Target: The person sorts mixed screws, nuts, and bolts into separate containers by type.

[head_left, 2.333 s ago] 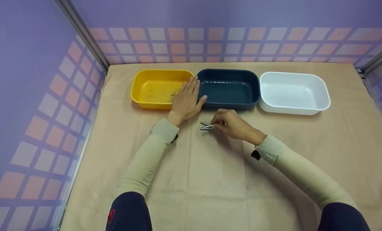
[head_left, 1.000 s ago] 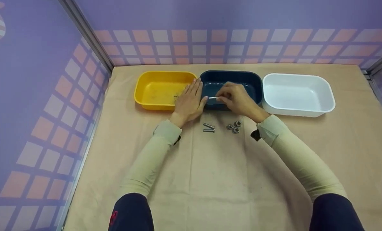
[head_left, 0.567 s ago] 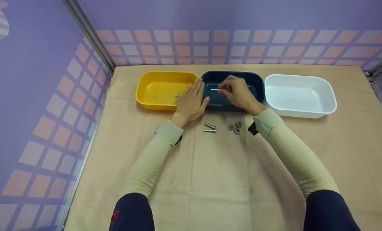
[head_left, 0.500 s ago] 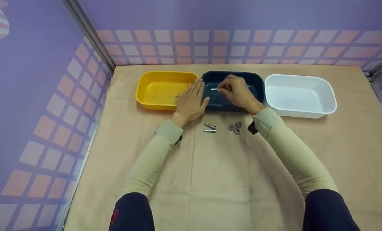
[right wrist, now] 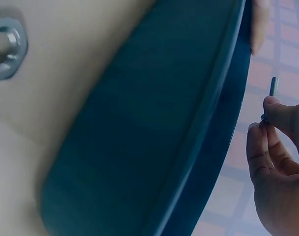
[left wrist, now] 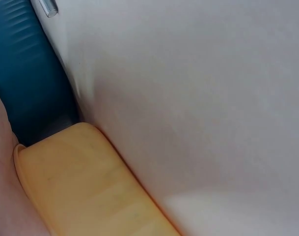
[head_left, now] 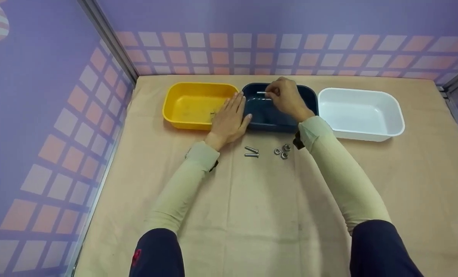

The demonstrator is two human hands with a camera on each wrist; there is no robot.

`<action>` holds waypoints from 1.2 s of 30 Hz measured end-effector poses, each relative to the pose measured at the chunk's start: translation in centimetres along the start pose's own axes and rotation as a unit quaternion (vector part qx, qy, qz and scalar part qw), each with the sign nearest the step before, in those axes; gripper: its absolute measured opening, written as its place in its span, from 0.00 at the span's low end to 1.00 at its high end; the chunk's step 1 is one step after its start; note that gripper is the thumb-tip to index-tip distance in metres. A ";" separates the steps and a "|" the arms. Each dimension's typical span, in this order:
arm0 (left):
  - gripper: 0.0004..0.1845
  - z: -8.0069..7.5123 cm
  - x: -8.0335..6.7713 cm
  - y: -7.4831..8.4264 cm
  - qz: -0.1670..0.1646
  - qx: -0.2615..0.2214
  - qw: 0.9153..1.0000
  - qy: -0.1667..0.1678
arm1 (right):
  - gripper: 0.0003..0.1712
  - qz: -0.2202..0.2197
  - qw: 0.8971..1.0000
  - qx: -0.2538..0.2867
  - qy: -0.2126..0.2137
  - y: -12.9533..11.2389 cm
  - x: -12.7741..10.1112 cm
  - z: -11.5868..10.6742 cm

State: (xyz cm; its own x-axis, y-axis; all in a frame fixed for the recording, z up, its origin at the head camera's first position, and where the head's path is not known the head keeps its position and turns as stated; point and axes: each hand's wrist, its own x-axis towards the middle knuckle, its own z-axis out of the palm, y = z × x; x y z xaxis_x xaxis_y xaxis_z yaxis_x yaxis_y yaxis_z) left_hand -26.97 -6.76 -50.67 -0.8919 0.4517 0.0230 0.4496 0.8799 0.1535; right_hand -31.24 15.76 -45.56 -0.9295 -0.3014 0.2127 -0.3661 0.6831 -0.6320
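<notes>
Further back over my dark blue tray (head_left: 263,115) now, right hand (head_left: 286,96) pinches a bolt (head_left: 261,92); left hand (head_left: 227,119) rests flat, fingers straight, across both tray rims

Shiny metal bolt (head_left: 261,92), glossy smooth plastic blue bin (head_left: 267,115), matt tan cloth table cover (head_left: 252,200)

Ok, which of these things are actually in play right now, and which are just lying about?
In play: silver metal bolt pinched by right hand; dark blue plastic tub; left hand resting between tubs.
Lying about: yellow plastic tub; white plastic tub; two loose bolts; three nuts.
</notes>
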 end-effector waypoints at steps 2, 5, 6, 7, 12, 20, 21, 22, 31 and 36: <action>0.39 0.0 0.1 0.0 -0.001 0.002 1.000 -0.005 | 0.10 -0.004 1.000 -0.004 0.002 0.1 0.2 -0.1; 0.39 -0.1 0.1 -0.1 -0.003 0.006 1.000 -0.010 | 0.10 -0.009 1.000 -0.002 0.007 0.3 0.4 -0.3; 0.40 -0.2 0.2 -0.1 -0.002 0.006 1.000 -0.010 | 0.10 -0.008 1.000 -0.002 0.009 0.3 0.4 -0.3; 0.40 -0.3 0.3 0.0 -0.002 0.006 1.000 -0.009 | 0.10 -0.007 1.000 -0.002 0.011 0.4 0.4 -0.4; 0.40 -0.5 0.5 0.0 0.002 0.008 1.000 -0.002 | 0.09 0.000 1.000 -0.004 0.015 0.6 0.4 -0.5; 0.40 -0.2 0.2 0.0 0.005 0.001 1.000 0.004 | 0.10 0.004 1.000 0.007 0.013 0.8 0.4 0.0; 0.40 -0.1 0.2 0.0 0.005 0.001 1.000 0.004 | 0.11 0.007 1.000 0.009 0.013 0.8 0.4 0.1; 0.40 -0.1 0.2 0.0 0.004 0.001 1.000 0.004 | 0.11 0.008 1.000 0.010 0.011 0.8 0.3 0.1; 0.39 0.0 0.1 0.0 0.003 0.004 1.000 0.003 | 0.12 0.007 1.000 0.006 0.004 0.7 0.0 -0.1; 0.39 0.0 0.2 0.0 0.002 0.002 1.000 -0.002 | 0.12 -0.001 1.000 0.003 0.006 0.8 -0.4 -0.3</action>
State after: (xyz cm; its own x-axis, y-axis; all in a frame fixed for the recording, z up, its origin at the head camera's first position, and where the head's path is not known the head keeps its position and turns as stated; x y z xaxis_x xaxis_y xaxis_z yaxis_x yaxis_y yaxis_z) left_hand -27.12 -6.71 -50.67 -0.8898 0.4559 0.0203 0.4536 0.8786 0.1493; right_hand -31.22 16.60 -45.94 -0.9292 -0.2953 0.2220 -0.3676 0.6780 -0.6366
